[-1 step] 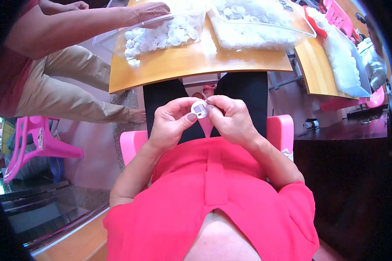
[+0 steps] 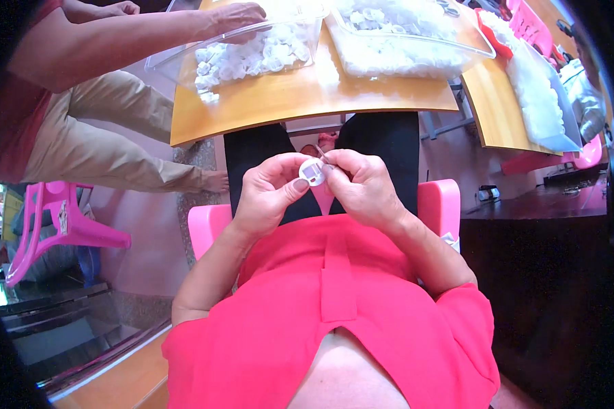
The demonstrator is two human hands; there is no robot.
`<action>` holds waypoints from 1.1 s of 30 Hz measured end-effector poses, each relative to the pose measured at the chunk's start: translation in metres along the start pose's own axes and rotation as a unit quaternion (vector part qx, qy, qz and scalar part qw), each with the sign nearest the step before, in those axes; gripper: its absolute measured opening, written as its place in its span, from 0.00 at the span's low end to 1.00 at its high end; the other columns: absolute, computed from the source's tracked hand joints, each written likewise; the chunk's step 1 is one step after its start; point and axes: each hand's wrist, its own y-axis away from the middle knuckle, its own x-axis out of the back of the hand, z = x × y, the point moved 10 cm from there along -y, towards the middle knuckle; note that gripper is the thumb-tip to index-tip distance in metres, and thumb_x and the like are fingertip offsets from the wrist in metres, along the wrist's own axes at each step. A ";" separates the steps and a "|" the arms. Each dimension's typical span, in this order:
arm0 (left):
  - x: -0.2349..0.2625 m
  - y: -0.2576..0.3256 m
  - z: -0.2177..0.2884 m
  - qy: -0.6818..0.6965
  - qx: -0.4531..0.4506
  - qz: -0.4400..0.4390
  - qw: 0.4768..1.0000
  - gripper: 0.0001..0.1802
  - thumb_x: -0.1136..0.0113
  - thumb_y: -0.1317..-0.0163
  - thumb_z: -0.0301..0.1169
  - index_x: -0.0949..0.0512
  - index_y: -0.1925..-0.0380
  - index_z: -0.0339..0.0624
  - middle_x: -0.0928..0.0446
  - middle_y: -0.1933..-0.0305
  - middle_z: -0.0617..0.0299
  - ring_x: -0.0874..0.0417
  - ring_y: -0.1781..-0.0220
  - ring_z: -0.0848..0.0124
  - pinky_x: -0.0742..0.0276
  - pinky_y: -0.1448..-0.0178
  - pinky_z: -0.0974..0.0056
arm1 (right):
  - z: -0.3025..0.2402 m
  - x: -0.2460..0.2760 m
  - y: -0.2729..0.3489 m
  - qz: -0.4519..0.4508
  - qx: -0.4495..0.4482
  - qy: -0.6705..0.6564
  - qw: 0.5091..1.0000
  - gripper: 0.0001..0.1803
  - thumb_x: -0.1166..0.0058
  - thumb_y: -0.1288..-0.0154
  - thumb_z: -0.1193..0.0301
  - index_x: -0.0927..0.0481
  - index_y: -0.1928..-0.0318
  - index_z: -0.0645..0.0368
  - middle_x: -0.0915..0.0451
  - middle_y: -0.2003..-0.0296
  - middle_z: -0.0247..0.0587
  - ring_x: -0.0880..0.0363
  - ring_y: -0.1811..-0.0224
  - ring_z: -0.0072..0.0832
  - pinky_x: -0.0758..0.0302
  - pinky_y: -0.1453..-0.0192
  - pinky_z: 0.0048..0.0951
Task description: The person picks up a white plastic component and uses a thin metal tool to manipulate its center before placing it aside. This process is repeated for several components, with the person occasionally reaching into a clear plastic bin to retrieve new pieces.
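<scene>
The left hand (image 2: 269, 187) pinches a white disc (image 2: 312, 173) by its edge between thumb and bent fingers, probably so that its face stays free and turned up toward the eyes. The disc sits above the lap, between the two hands, with a pale square mark on its face. The right hand (image 2: 363, 187) is closed too, its thumb and forefinger gripping a thin dark stick (image 2: 322, 155) just beside the disc; what kind of stick it is, I cannot tell. Both forearms lie close to the body, which likely steadies such small work.

Ahead, the counter (image 2: 307, 103) carries a left tub (image 2: 174, 65) and a right tub (image 2: 482, 53), both clear, heaped with small white pieces. Their high walls seem to keep the loose pieces from scattering, and their place near the counter's edge puts them within reach of more than one person: a co-worker's hand (image 2: 242, 16) is over the left tub, its grip unclear. Scissors (image 2: 448, 8) lie behind, by the right tub.
</scene>
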 end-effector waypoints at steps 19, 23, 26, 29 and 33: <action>0.001 0.019 0.009 0.108 -0.006 -0.012 0.994 0.23 0.41 0.41 0.23 0.29 0.43 0.39 0.22 0.51 0.49 0.18 0.56 0.62 0.21 0.54 0.63 | -0.041 -0.003 0.025 -0.045 0.069 0.057 0.995 0.11 0.52 0.38 0.81 0.23 0.55 0.66 0.21 0.73 0.48 0.19 0.71 0.30 0.25 0.68 0.26; 0.009 0.012 0.021 0.078 -0.044 0.014 0.996 0.21 0.39 0.43 0.19 0.27 0.48 0.34 0.20 0.54 0.53 0.18 0.56 0.66 0.19 0.56 0.64 | -0.052 -0.010 0.020 -0.077 0.198 0.100 0.972 0.13 0.53 0.42 0.84 0.23 0.56 0.63 0.22 0.72 0.51 0.18 0.71 0.38 0.24 0.67 0.28; 0.010 0.014 0.027 0.057 -0.067 0.011 0.996 0.22 0.39 0.44 0.19 0.26 0.47 0.39 0.23 0.51 0.47 0.18 0.57 0.63 0.20 0.54 0.63 | -0.055 -0.012 0.020 -0.078 0.212 0.147 0.963 0.16 0.51 0.44 0.85 0.24 0.54 0.67 0.21 0.70 0.54 0.18 0.68 0.43 0.23 0.67 0.30; 0.011 0.011 0.028 0.048 -0.068 0.001 0.997 0.24 0.38 0.44 0.19 0.26 0.46 0.40 0.24 0.48 0.44 0.18 0.55 0.62 0.21 0.52 0.63 | -0.046 -0.017 0.017 -0.089 0.212 0.178 0.957 0.18 0.50 0.45 0.85 0.25 0.51 0.68 0.21 0.70 0.53 0.19 0.69 0.44 0.23 0.67 0.32; 0.011 0.013 0.021 0.024 -0.065 -0.001 0.998 0.23 0.38 0.44 0.20 0.27 0.46 0.38 0.24 0.48 0.44 0.18 0.55 0.63 0.21 0.50 0.62 | -0.043 -0.022 0.023 -0.088 0.214 0.216 0.948 0.18 0.49 0.46 0.85 0.25 0.52 0.70 0.23 0.73 0.51 0.20 0.73 0.41 0.24 0.71 0.32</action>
